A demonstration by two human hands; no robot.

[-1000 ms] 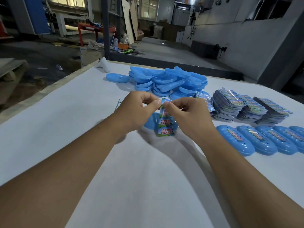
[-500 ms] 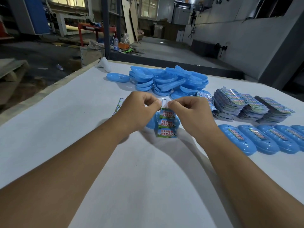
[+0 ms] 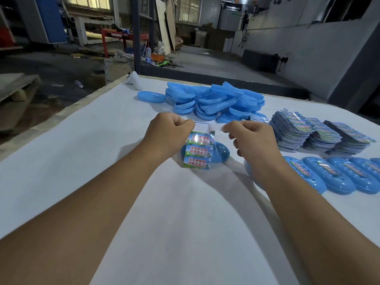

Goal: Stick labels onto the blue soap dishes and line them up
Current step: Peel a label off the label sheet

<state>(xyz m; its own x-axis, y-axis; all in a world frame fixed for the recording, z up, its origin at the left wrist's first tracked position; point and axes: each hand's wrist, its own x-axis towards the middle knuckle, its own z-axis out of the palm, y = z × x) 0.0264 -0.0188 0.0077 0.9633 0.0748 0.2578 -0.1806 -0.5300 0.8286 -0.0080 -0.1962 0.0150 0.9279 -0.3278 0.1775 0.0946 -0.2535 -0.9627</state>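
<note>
My left hand (image 3: pixel 167 133) pinches the top of a label sheet (image 3: pixel 197 152) that hangs over a blue soap dish (image 3: pixel 221 154) lying on the white table. The sheet's top row shows bare white backing. My right hand (image 3: pixel 254 139) pinches a peeled label (image 3: pixel 223 128) a little to the right of the sheet; the label is mostly hidden by the fingers. A row of labelled blue soap dishes (image 3: pixel 337 177) lies at the right. A heap of unlabelled dishes (image 3: pixel 213 101) sits at the back.
Stacks of label sheets (image 3: pixel 316 133) stand at the right, behind the labelled row. A single blue dish (image 3: pixel 151 97) and a white object (image 3: pixel 134 80) lie near the table's far left corner. The table's left edge (image 3: pixel 61 114) drops to a workshop floor.
My hands have drawn apart. The right hand has pulled a label off the top of the sheet and moved right, baring the white backing. The left hand still holds the sheet.
</note>
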